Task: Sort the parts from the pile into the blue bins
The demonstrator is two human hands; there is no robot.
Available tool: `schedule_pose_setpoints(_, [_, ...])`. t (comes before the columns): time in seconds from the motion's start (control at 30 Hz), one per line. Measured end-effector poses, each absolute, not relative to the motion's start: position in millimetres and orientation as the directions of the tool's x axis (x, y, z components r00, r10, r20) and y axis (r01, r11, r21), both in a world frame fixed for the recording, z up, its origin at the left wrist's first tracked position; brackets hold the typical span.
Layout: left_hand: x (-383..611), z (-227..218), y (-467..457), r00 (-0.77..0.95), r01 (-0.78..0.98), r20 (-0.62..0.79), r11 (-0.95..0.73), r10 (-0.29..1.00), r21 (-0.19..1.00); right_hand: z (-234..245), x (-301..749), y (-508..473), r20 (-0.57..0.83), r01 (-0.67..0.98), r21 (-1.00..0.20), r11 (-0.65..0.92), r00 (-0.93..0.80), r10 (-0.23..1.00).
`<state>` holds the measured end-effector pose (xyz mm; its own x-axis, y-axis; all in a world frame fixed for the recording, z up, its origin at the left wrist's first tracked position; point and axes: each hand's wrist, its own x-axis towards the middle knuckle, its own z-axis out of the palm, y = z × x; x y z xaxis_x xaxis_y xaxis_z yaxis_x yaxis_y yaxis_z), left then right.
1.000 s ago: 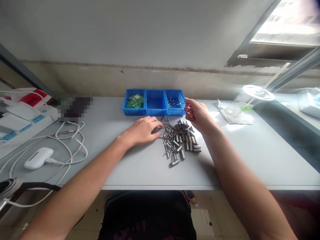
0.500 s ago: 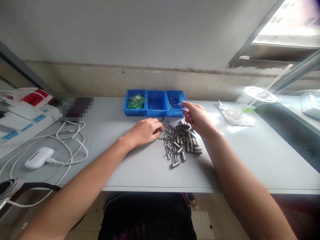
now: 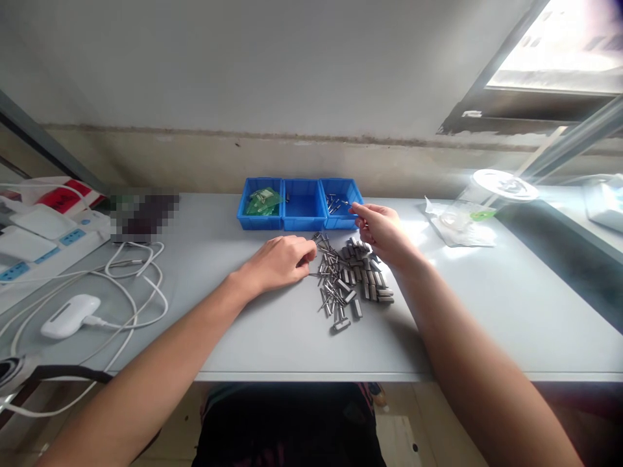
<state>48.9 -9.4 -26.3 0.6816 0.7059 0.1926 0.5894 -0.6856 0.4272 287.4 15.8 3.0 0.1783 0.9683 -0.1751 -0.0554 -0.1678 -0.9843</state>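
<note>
My right hand [image 3: 382, 232] is closed in a pinch at the front right of the right blue bin [image 3: 344, 222]. A thin metal pin, which looks like a blind rivet [image 3: 346, 203], pokes out from its fingertips over the bin. More rivets [image 3: 333, 205] lie inside that bin. My left hand [image 3: 285, 261] rests on the table with curled fingers at the left edge of a loose pile of blind rivets [image 3: 331, 269]; what its fingertips hold, if anything, is hidden. Beside the rivets, to the right, lie many short grey metal blocks [image 3: 372, 279].
Green packets fill the left blue bin [image 3: 263, 202]; the middle bin [image 3: 304, 206] holds one small dark piece. White cables, a white charging case [image 3: 71, 316] and a power strip [image 3: 73, 237] occupy the left. A clear plastic bag [image 3: 460, 224] and a tub [image 3: 506, 186] stand right.
My right hand has shifted slightly left and down by the right bin. The left fingers have curled in more at the pile's edge. The whole view has tilted a little.
</note>
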Motion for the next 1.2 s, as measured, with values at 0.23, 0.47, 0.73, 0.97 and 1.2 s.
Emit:
schedule_pose_setpoints(0.23, [49, -27, -9, 0.666, 0.535, 0.282, -0.706, 0.691, 0.464, 2, 289, 16, -0.181, -0.027, -0.983, -0.179, 0.175, 0.968])
schedule_pose_setpoints(0.47, [51, -28, -9, 0.555, 0.43, 0.55, -0.781, 0.624, 0.453, 9, 283, 4, 0.133, 0.325, -0.939, 0.11, 0.05, 0.99])
schedule_pose_setpoints(0.73, [54, -26, -9, 0.412, 0.394, 0.751, -0.844, 0.517, 0.364, 2, 264, -10, 0.177, 0.472, -0.803, 0.364, -0.394, 0.902])
schedule_pose_setpoints(0.97, [55, -25, -10, 0.411, 0.459, 0.7, -0.796, 0.584, 0.394, 4, 261, -10, 0.157, 0.448, -0.842, 0.299, -0.328, 0.932])
schedule_pose_setpoints(1.2, [56, -25, -7, 0.347, 0.525, 0.672, -0.73, 0.654, 0.438, 12, 268, -6, 0.115, 0.316, -0.933, 0.174, -0.199, 0.973])
